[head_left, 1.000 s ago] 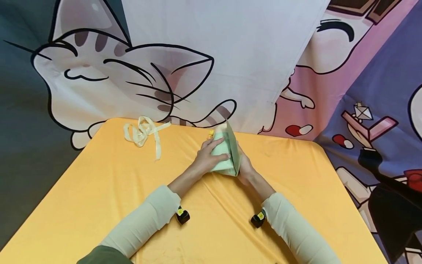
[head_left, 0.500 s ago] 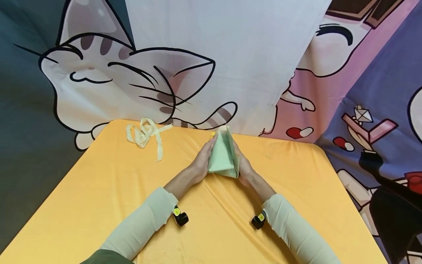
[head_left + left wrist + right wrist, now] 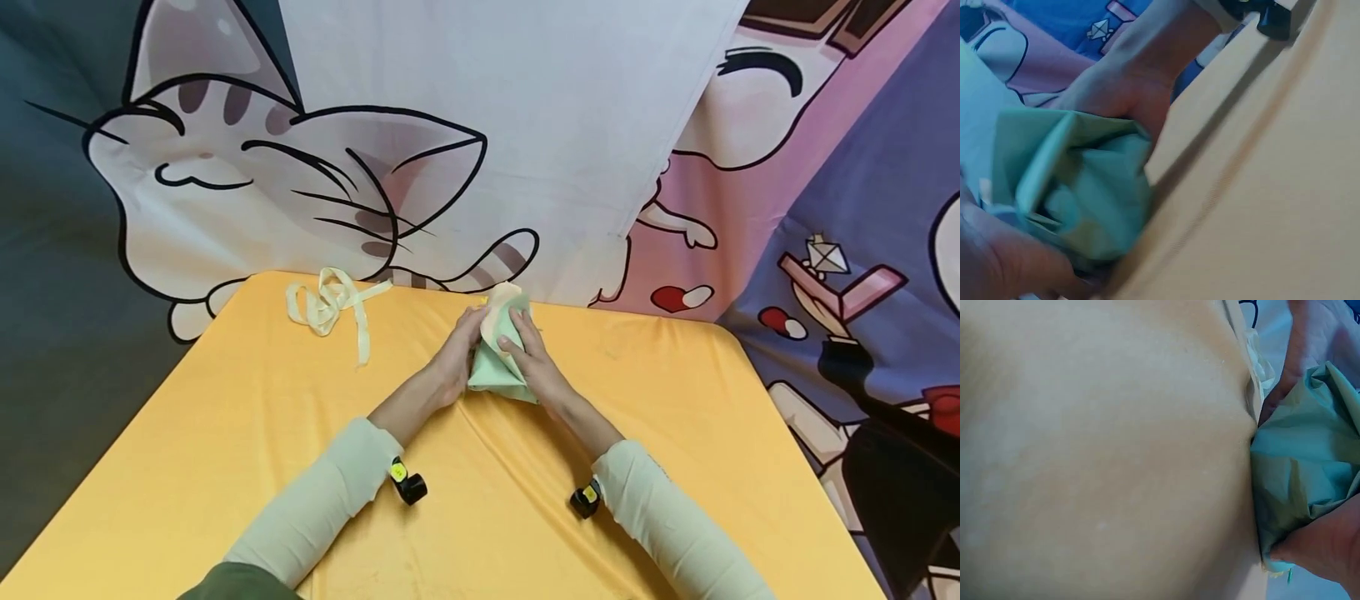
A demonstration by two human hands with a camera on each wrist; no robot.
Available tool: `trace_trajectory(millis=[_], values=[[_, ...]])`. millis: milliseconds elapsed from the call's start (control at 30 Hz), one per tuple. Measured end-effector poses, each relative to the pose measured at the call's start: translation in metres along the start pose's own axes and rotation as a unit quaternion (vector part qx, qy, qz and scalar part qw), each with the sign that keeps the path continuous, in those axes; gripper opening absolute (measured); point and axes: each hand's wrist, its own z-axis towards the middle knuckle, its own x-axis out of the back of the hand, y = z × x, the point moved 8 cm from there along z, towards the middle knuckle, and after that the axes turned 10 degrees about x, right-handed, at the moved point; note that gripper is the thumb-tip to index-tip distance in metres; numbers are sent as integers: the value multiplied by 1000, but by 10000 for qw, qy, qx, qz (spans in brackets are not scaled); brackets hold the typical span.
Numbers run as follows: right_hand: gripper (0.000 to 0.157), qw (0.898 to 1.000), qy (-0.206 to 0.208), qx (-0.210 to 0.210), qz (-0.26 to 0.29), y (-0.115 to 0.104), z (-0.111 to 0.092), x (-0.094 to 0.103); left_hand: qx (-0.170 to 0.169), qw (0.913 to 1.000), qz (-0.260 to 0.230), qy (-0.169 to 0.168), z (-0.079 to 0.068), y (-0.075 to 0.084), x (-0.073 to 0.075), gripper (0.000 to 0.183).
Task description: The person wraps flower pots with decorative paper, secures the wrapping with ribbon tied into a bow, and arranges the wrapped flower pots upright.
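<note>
A bundle of light green wrapping paper point(image 3: 495, 379) stands between both hands near the far edge of the table, its upper edge showing a cream inner side. My left hand point(image 3: 455, 354) holds its left side, and the fingers are partly hidden behind it. With fingers and thumb across the front, my right hand point(image 3: 542, 367) grips the right part. A small bit of yellow point(image 3: 482, 299) peeks out above the left fingertips. Folds and creases in the crumpled paper point(image 3: 1110, 200) show at its near end in the left wrist view. The right thumb presses the paper point(image 3: 1307, 456) in the right wrist view.
A loose cream ribbon point(image 3: 330, 302) lies tangled at the far left of the yellow-covered table point(image 3: 495, 517). Cartoon-printed cloth point(image 3: 570, 150) hangs right behind the far edge. A black object point(image 3: 892, 492) stands at the right beyond the table.
My left hand has moved from the front of the paper to its left side. My right hand has come over the front, and the upright right flap is now folded inward.
</note>
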Motion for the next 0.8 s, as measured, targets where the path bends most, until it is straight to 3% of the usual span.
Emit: trace_trajectory(millis=[67,133,200,367,467,500,567,700,767,800], values=[[79,10000,-14,48,43,-4,0,-2,73,9965,645,533,1,11,5,108],[84,9999,25,52,111,-6,1,-3,140,9849,1365,1060,4,25,7,116],[88,9997,76,65,223,-9,2,-4,114,9651,2106,1554,9,38,8,117],[98,9992,263,13,299,-9,4,-4,66,9018,3520,2505,25,57,8,109],[100,9995,290,87,60,-10,5,-3,102,8816,3795,2805,34,58,10,106],[100,9995,286,132,5,-11,5,-3,128,8782,3822,2873,35,58,12,107],[97,9993,274,233,-91,-13,6,-2,202,8802,3747,2906,39,55,15,107],[87,9991,248,328,-55,-16,9,-4,452,8943,3467,2791,50,45,26,113],[87,9992,249,293,-129,-17,9,-5,613,9002,3311,2760,66,34,36,126],[90,9992,257,230,-189,-17,9,-6,729,9074,3149,2686,68,30,39,131]])
